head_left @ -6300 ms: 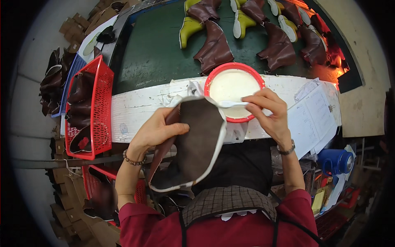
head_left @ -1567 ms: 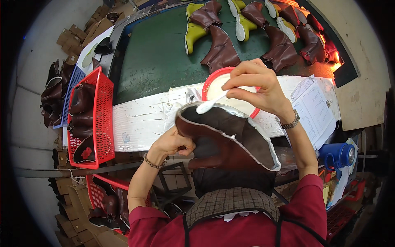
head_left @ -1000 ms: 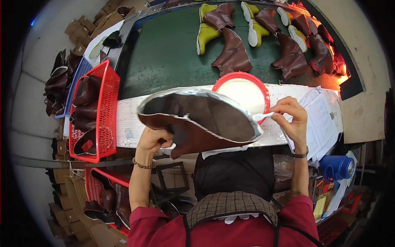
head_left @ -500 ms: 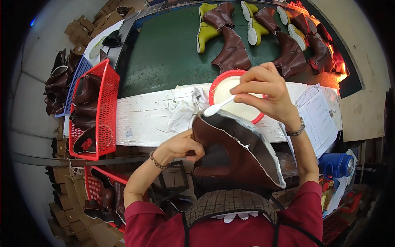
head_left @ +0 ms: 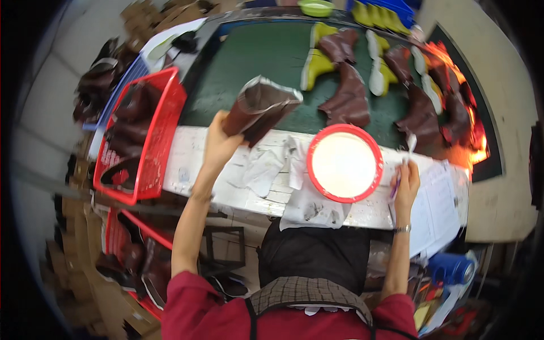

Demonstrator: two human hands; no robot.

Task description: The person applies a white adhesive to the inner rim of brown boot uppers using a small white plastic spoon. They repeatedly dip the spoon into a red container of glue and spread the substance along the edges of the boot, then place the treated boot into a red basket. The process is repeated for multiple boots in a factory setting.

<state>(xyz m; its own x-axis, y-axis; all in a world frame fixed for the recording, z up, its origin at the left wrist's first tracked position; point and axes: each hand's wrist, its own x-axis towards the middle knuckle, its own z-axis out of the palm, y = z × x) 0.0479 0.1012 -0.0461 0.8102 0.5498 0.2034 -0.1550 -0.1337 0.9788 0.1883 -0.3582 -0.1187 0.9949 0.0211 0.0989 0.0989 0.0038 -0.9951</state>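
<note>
- Left hand fingers clamped on brown boot upper, pale-edged, held over green belt.
- Right hand fingers pinched a brush.
- Red bowl held white glue.
- Red basket held brown uppers.

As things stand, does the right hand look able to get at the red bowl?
Probably yes. The right hand rests on the bench just right of the red bowl, holding a thin tool, with nothing between them. The left hand holds a brown boot upper well clear.
</note>
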